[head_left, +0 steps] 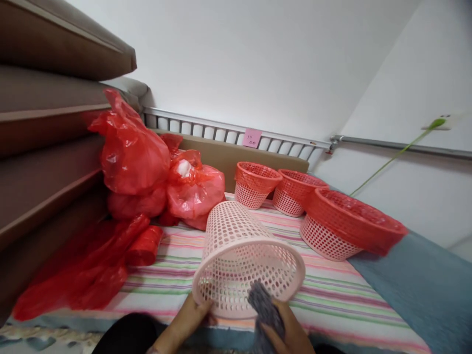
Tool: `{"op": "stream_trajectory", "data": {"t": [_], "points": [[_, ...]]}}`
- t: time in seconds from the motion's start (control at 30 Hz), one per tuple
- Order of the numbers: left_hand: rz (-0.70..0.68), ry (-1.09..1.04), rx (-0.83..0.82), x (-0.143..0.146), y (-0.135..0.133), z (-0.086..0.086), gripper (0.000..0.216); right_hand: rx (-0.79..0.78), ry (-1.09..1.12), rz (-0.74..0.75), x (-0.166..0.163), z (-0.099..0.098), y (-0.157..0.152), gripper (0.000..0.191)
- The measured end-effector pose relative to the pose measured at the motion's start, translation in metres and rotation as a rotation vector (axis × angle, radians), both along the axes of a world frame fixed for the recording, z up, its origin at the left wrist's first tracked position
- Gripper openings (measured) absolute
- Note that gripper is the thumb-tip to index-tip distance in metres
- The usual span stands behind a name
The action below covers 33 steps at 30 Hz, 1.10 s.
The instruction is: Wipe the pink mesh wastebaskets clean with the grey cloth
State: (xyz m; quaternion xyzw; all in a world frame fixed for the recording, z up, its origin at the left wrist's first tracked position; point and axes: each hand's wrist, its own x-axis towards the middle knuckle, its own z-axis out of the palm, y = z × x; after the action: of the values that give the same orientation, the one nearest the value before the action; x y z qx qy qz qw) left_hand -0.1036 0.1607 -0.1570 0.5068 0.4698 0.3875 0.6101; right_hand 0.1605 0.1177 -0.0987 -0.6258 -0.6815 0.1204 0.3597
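A pink perforated plastic basket [239, 246] lies tilted on its side on the striped bedsheet [332, 295], its open mouth turned toward me. My left hand [191, 314] grips the basket's lower rim from the left. My right hand [285, 329] is closed on a grey cloth [263, 305] that is pressed against the inside of the rim.
Three baskets with red bag liners stand behind: one [254, 184], a second [297, 191], a third [346, 223] nearest. Stuffed red plastic bags [147, 167] and loose red bags [92, 265] lie left, beside stacked brown cushions [44, 123]. A metal rail [228, 129] runs along the wall.
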Motion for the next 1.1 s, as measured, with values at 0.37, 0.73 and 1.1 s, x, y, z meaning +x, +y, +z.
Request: {"op": "stream_trajectory", "data": {"t": [0.37,0.73,1.1], "points": [[-0.043,-0.041,-0.161,-0.009,0.024,-0.004,0.06,0.103,-0.337,0.067,-0.115,-0.026,0.202,0.038],[-0.176,-0.045,-0.26,-0.026,0.045,0.004,0.065,0.004,-0.315,-0.044,-0.125,-0.035,0.242,0.034],[-0.193,-0.121,-0.192,-0.022,0.044,-0.005,0.047,0.026,-0.45,0.147,-0.117,-0.037,0.063,0.035]]}}
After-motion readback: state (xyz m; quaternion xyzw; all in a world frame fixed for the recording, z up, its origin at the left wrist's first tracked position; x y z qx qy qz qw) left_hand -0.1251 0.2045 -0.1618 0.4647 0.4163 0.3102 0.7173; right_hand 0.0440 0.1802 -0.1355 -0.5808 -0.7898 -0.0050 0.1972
